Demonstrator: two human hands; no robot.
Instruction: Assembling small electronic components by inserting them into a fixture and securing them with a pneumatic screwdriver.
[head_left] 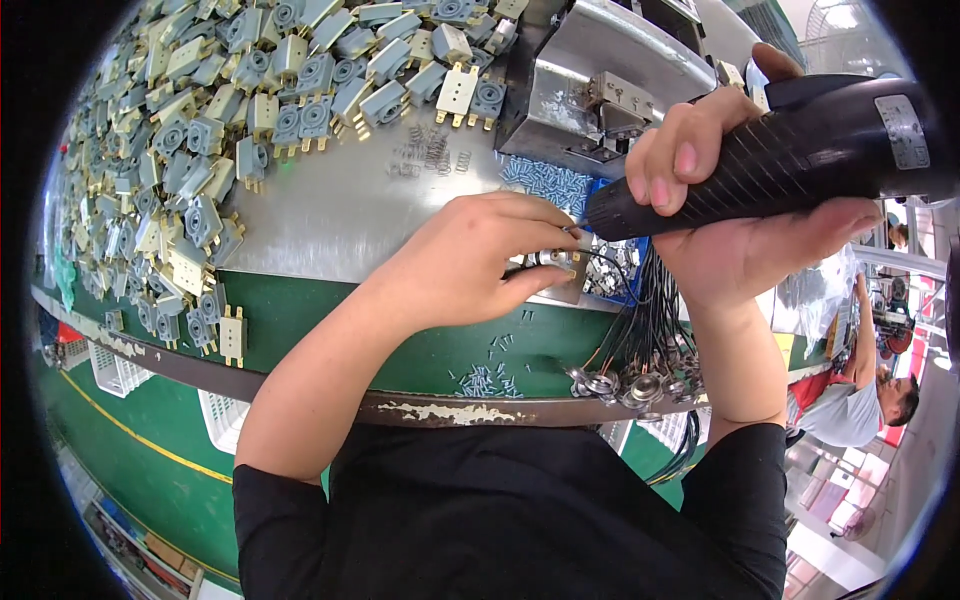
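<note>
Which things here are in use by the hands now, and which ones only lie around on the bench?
In use:
- black electric screwdriver, gripped by the right hand
- small metal part, pinched by the left hand
- blue tray of screws, close by

Lying about:
- heap of grey and cream parts
- loose springs
- wired connectors
- spilled screws

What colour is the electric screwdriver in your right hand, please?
Black, with a ribbed grip; the electric screwdriver in the right hand shows best in the head view.

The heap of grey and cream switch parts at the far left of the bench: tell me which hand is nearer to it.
Left. The left hand pinches a small metal part mid-bench, right of the heap of switch parts. The right hand grips a black electric screwdriver farther right.
</note>
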